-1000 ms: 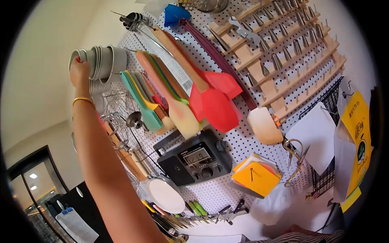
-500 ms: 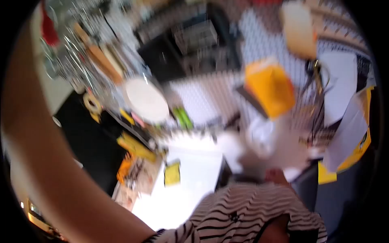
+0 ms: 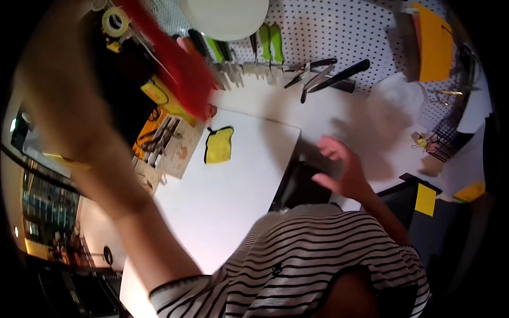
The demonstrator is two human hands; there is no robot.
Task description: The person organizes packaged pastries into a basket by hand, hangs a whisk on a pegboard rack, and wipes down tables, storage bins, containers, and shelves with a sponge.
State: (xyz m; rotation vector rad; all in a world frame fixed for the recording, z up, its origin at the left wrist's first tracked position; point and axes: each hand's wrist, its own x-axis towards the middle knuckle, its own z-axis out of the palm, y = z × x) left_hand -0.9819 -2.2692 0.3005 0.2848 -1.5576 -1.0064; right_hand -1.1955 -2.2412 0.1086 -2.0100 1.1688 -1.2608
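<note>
My left arm rises close to the camera at upper left, and my left hand (image 3: 58,69) is badly smeared by motion. A red spatula-like tool (image 3: 183,69), also blurred, slants down from the top edge beside it. It appears to be in that hand, though the grip itself is hidden. My right hand (image 3: 342,169) is open and holds nothing, its fingers apart, over the right side of the white table. A small yellow pouch-like cloth with black trim (image 3: 219,144) lies flat on the white board (image 3: 254,153), between my arms.
Several knives, some with green handles (image 3: 270,42), and black-handled tools (image 3: 331,77) line the foot of the pegboard (image 3: 339,32). A white plate (image 3: 225,16) and tape roll (image 3: 115,21) are above. A yellow packet (image 3: 437,42) and wire basket (image 3: 448,138) stand right.
My view has tilted down, so the pegboard things sit higher. The red tool now hangs across the middle left. My right hand, blurred before, shows clearly with fingers spread.
</note>
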